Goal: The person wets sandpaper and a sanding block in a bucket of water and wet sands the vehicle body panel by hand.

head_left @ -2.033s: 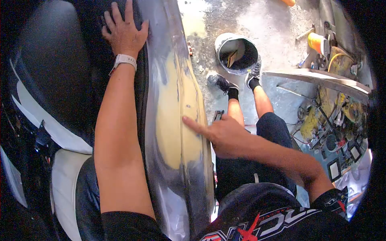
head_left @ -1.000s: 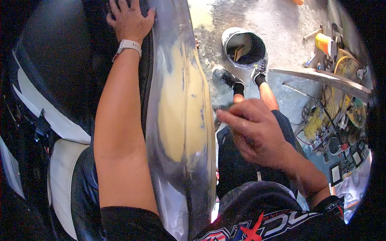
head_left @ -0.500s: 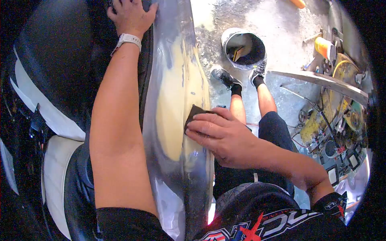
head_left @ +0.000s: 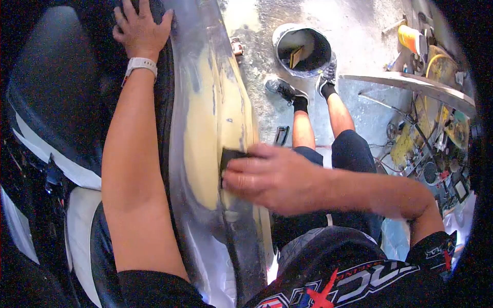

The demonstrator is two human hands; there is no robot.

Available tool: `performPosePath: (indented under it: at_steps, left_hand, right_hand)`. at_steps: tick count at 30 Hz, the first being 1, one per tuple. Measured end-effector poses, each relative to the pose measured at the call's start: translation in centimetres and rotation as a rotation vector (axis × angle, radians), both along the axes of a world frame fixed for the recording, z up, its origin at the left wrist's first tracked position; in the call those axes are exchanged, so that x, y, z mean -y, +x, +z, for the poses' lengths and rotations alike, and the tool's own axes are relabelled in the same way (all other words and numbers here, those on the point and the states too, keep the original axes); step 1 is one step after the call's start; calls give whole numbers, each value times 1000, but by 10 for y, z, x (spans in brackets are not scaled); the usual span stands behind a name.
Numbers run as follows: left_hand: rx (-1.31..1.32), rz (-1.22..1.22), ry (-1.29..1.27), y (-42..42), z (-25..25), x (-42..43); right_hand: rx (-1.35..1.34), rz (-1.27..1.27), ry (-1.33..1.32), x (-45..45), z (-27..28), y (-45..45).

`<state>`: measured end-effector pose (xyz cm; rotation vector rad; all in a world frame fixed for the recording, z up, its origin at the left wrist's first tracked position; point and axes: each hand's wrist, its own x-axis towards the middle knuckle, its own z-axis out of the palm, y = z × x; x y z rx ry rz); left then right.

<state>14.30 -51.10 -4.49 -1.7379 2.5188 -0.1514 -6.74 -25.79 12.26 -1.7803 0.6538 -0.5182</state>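
Observation:
Pale yellow filler (head_left: 203,149) covers part of a grey, bare-looking car sill (head_left: 179,205) that runs down the middle of the view. In my right hand (head_left: 275,179), slightly blurred, is a dark piece of sandpaper (head_left: 232,158), pressed flat on the filler near its outer edge. The fingers cover most of the sheet. My left hand (head_left: 141,31), with a white watch (head_left: 142,64) at the wrist, lies with fingers spread on the dark edge inside the sill, at the top left. It holds nothing.
A bucket (head_left: 303,51) with something yellow inside stands by my shoes. To the right are a curved board (head_left: 411,84), an orange-and-white container (head_left: 411,38) and cluttered tools. Car seats (head_left: 56,92) fill the left. A small dark frame (head_left: 281,136) lies on the floor.
The view has shifted, so the sill sits further left. My right hand has slid the sandpaper a little toward me along the filler. The left hand keeps its place on the edge.

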Motion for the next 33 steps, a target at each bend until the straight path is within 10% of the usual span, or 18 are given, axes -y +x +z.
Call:
performPosePath:
  at_steps: [33]
  left_hand:
    - [3, -16, -15, -1, -1, -2]
  right_hand:
    - [-34, 89, -61, 16, 1, -1]
